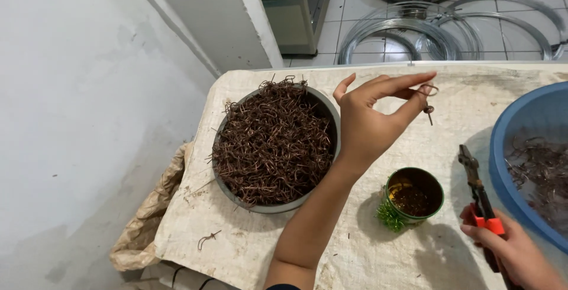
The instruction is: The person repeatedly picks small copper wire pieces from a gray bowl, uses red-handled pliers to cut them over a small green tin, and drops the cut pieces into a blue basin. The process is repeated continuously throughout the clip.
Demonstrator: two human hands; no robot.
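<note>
Right hand [509, 251] – half cut off at the frame edge – grips red-handled pliers [479, 198]; left hand [370, 121] pinches a small bent wire piece [428, 94], shape hard to make out.

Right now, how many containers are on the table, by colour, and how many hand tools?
Grey bowl of brown wire pieces: 1
Blue basin: 1
Green tin: 1
Pliers, held by the right hand: 1
Total: 4

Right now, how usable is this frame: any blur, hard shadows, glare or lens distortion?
Head view: evenly lit and sharp; the left hand and its small wire piece read clearly. Soft shadows lie beside the green tin. Mild sheen on the floor tiles. The right hand with pliers is cropped at the edge.
</note>
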